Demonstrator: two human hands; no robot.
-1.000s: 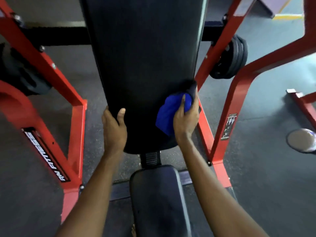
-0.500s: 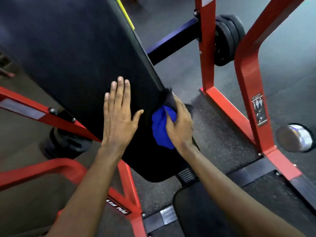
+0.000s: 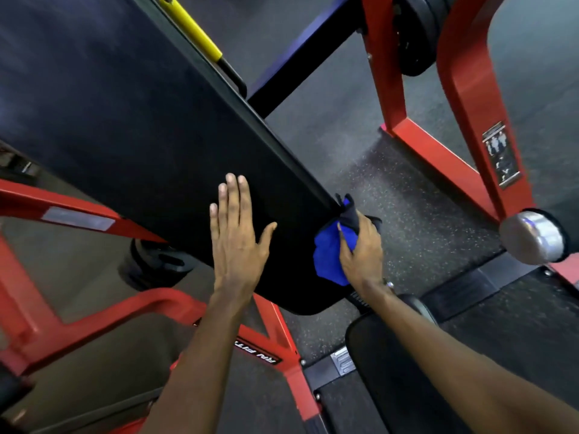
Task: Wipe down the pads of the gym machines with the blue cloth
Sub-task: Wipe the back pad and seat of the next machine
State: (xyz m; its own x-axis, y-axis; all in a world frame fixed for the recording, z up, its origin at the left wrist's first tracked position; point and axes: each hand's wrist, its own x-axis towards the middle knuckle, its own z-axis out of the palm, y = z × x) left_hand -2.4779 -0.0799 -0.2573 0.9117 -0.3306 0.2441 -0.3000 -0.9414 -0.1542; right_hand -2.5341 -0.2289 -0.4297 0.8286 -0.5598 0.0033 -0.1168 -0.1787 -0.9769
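Observation:
A long black back pad [image 3: 131,126] slants across the view from upper left to lower middle. My left hand [image 3: 236,234] lies flat on its lower part, fingers straight and together. At the pad's right edge my right hand [image 3: 360,247] grips the bunched blue cloth [image 3: 329,258] and holds it against the side of the pad. A black seat pad [image 3: 385,371] sits below, partly hidden by my right forearm.
The machine's red frame [image 3: 463,98] rises on the right, with more red frame tubes [image 3: 94,311] at lower left. Black weight plates [image 3: 416,32] hang at the top right. A chrome bar end [image 3: 532,238] sticks out at right. A yellow handle [image 3: 191,29] runs behind the pad. Speckled rubber floor [image 3: 407,214] lies underneath.
My left hand went from gripping the pad's lower left edge to lying flat on its face. My right hand with the cloth slid to the pad's right edge. The view swung left and closer.

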